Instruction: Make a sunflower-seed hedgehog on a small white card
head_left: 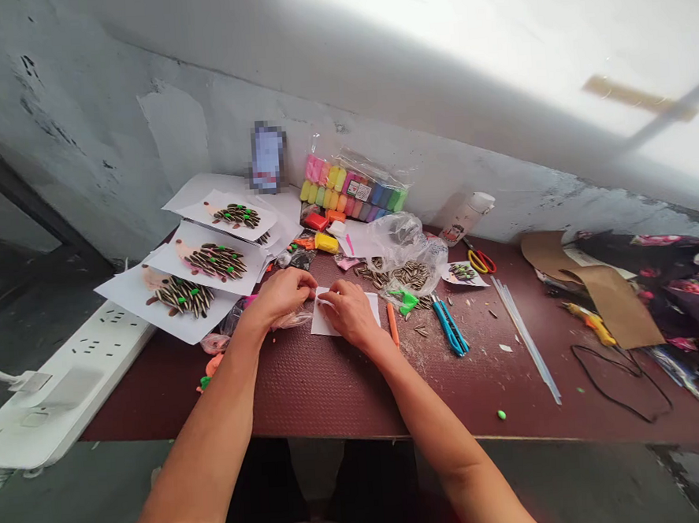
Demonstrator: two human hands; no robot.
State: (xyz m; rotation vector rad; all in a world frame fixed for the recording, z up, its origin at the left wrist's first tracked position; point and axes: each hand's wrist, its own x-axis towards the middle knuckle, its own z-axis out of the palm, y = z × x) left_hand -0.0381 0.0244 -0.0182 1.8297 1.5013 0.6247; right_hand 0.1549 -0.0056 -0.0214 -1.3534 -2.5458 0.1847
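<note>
The left hand (286,291) and right hand (351,313) meet over a small sheet of white paper (321,326), which lies near the middle of the dark red table (310,398). The right hand's fingers rest on the paper; the left hand's fingertips are at its upper left edge. Whether either hand pinches the sheet cannot be told. Just right of the paper lies an orange stick (393,326), followed by a blue cutter (449,326). Striped seeds (413,276) lie beyond, partly under a clear plastic bag (404,238). Seed-covered hedgehog pictures (216,262) overlap at the left.
</note>
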